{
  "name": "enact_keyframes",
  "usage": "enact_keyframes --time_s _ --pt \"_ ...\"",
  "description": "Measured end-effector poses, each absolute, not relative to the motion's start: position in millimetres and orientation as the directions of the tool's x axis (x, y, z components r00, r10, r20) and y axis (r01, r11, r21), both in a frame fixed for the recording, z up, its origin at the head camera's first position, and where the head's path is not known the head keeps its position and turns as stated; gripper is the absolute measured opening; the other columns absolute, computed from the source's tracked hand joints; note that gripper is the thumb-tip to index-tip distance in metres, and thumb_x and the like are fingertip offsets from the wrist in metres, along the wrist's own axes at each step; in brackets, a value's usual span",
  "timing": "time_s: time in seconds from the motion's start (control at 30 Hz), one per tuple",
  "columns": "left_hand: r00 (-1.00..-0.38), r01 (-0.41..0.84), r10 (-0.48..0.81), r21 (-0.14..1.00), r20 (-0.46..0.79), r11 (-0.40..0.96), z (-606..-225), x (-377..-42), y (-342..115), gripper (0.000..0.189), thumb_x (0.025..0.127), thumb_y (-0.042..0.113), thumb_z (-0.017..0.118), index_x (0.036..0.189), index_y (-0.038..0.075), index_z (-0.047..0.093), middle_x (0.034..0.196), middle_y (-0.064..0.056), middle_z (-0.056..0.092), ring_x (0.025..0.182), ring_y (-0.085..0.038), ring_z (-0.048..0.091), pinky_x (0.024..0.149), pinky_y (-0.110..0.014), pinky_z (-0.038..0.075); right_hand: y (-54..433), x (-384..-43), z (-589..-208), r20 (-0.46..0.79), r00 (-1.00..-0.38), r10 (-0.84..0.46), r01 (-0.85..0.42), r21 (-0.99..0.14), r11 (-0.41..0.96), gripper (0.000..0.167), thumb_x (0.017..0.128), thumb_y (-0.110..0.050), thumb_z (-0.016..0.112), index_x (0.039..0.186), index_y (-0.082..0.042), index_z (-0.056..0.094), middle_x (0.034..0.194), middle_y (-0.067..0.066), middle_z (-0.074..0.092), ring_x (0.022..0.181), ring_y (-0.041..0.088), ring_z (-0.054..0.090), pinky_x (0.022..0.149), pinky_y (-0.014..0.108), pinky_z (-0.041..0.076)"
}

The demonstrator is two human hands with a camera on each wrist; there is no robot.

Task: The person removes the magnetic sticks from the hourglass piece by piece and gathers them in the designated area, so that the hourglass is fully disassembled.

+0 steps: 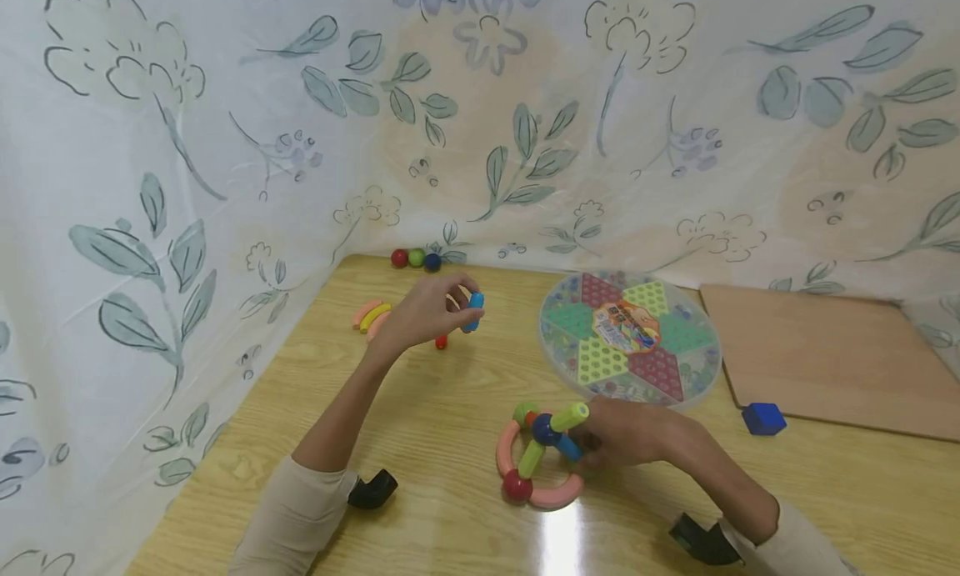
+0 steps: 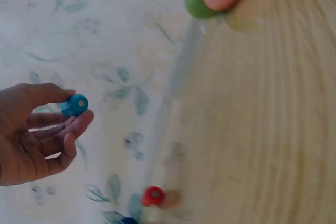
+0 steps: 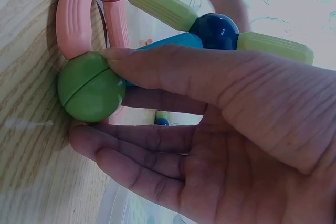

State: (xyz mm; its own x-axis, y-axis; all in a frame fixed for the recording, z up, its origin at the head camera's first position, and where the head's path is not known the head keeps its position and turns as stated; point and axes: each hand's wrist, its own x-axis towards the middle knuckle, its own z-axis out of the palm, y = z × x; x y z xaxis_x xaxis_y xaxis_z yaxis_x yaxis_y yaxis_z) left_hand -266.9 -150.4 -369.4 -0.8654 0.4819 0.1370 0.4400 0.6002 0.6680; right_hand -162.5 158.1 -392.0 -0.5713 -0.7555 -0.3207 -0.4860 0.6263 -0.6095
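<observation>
Two hands I watch remotely: left hand (image 1: 426, 311) pinches blue stick (image 1: 476, 300) at eleven o'clock from the green ball (image 3: 89, 90) right hand (image 1: 632, 430) grips.

Free tabletop (image 1: 431, 413) left of toy (image 1: 533, 456), game board (image 1: 630, 330) behind

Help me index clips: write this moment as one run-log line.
left hand: pinches blue rod; right hand: grips green ball on built frame; red rod: on table; blue cube: beside wooden board
</observation>
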Motion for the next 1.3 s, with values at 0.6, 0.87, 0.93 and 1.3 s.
enact_keyframes --time_s 0.6,0.87,0.93,1.3 --pt "-0.969 0.224 0.247 0.45 0.009 0.864 -421 -291 -145 0.03 0.094 0.019 0.079 0.107 -0.008 0.075 0.073 -0.005 0.066 0.054 -0.008 0.051 0.052 -0.017 0.039 160 -164 -393 -0.301 -0.562 -0.771 -0.478 -0.642 0.599 0.014 0.093 -0.015 0.078 0.093 -0.019 0.064 0.068 -0.014 0.042 0.058 -0.003 0.036 0.055 0.016 0.032" --pt "-0.975 0.194 0.22 0.386 -0.024 0.902 -429 -292 -147 0.039 0.093 0.025 0.08 0.114 -0.008 0.073 0.109 -0.02 0.075 0.082 -0.021 0.07 0.08 -0.036 0.061 160 -163 -393 -0.309 -0.565 -0.765 -0.467 -0.645 0.605 0.013 0.093 -0.016 0.078 0.096 -0.02 0.065 0.069 -0.014 0.042 0.058 -0.002 0.035 0.055 0.016 0.031" --pt "-0.979 0.178 0.201 0.361 -0.028 0.916 -429 -290 -148 0.05 0.093 0.03 0.08 0.126 -0.006 0.069 0.127 -0.024 0.069 0.102 -0.032 0.072 0.091 -0.045 0.061 160 -163 -392 -0.312 -0.565 -0.764 -0.467 -0.643 0.608 0.014 0.093 -0.017 0.078 0.096 -0.02 0.065 0.069 -0.014 0.041 0.058 -0.002 0.035 0.055 0.016 0.031" --pt "-0.965 0.231 0.26 0.365 -0.031 0.902 -428 -293 -155 0.041 0.098 0.026 0.075 0.124 -0.005 0.069 0.115 -0.016 0.073 0.091 -0.022 0.06 0.077 -0.033 0.052 160 -165 -392 -0.275 -0.532 -0.801 -0.494 -0.667 0.558 0.015 0.094 -0.011 0.076 0.105 -0.017 0.068 0.074 -0.013 0.047 0.063 -0.003 0.039 0.058 0.016 0.036"
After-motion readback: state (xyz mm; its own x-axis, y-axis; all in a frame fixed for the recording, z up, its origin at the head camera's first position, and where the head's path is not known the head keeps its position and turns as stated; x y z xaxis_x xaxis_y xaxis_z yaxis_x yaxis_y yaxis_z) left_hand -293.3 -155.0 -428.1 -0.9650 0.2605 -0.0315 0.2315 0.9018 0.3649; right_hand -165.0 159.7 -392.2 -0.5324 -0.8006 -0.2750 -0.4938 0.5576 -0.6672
